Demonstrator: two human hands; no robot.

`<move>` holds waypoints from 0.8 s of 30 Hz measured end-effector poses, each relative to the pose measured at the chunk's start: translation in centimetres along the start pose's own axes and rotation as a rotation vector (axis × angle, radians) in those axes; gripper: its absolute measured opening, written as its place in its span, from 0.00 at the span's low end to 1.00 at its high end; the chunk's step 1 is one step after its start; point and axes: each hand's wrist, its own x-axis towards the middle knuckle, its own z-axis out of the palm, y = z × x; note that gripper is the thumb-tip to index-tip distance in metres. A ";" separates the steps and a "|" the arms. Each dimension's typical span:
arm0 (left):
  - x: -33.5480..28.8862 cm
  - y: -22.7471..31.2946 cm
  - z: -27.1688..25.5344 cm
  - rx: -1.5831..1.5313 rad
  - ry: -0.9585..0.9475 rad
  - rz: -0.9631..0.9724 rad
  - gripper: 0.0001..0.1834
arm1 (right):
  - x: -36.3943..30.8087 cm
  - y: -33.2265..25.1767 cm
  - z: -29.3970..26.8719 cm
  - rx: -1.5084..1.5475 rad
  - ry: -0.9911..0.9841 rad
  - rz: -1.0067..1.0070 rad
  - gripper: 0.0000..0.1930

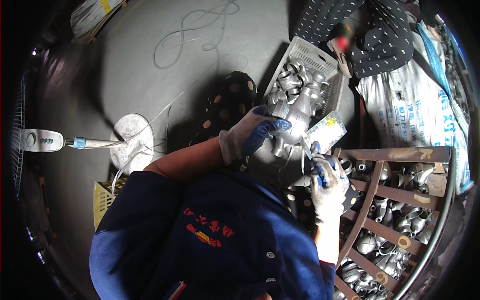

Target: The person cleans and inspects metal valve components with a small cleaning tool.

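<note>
A grey metal casting (296, 117), with a rounded body and tubular ends, is held tilted over my lap. My left hand (256, 131), in a pale glove with a blue palm, is closed around its left side. Just right of the casting's lower end, my gloved right hand (330, 182) is closed on a thin, blade-like tool (304, 149). The tool's tip reaches close to the casting; whether it touches, I cannot tell. Behind the casting, similar grey fittings (289, 80) fill a light grey plastic crate (306, 49).
On the right, a brown metal-barred bin (390, 191) holds many castings. Beyond it lie white woven sacks (395, 107) and another person's patterned trouser legs (385, 42). A pedestal fan's round base (132, 137) and a yellow crate (101, 204) stand left. A cable (182, 32) loops across the floor.
</note>
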 end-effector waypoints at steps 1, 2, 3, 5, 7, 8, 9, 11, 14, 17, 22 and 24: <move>0.1 -0.1 -0.1 0.002 0.009 -0.033 0.12 | -0.1 0.1 0.0 -0.031 -0.023 -0.021 0.15; 0.2 -0.1 -0.2 0.004 0.019 -0.065 0.11 | -0.1 0.2 -0.1 -0.031 -0.023 -0.022 0.15; 0.2 0.0 -0.1 0.005 0.017 -0.065 0.11 | 0.0 0.2 -0.1 0.028 -0.027 -0.006 0.14; 0.0 0.3 0.0 0.098 -0.010 -0.013 0.12 | 0.3 0.1 -0.2 0.085 -0.028 0.012 0.13; -0.3 0.7 0.3 0.078 -0.018 -0.016 0.12 | 0.8 0.1 -0.3 0.114 0.025 0.033 0.09; -0.4 0.8 0.4 0.057 -0.025 -0.020 0.12 | 0.7 0.3 -0.3 0.113 0.026 0.034 0.09; -0.4 0.8 0.3 0.058 -0.025 -0.017 0.12 | 0.5 0.5 -0.2 0.110 0.003 0.007 0.10; -0.3 0.5 0.1 0.119 -0.023 0.013 0.12 | 0.4 0.4 -0.4 0.118 -0.040 -0.009 0.11; -0.2 0.3 0.2 0.065 -0.035 0.048 0.12 | 0.5 0.8 -0.2 0.271 0.008 0.040 0.10; -0.1 -0.1 -0.3 0.220 -0.102 0.171 0.12 | 0.3 1.0 -0.1 0.255 0.004 0.031 0.11; -0.2 0.4 0.2 0.078 -0.083 0.040 0.12 | 0.1 1.1 -0.3 0.345 -0.035 0.093 0.10; 0.0 -0.1 0.0 0.092 -0.055 0.036 0.12 | 0.0 1.1 -0.4 0.313 -0.020 0.090 0.10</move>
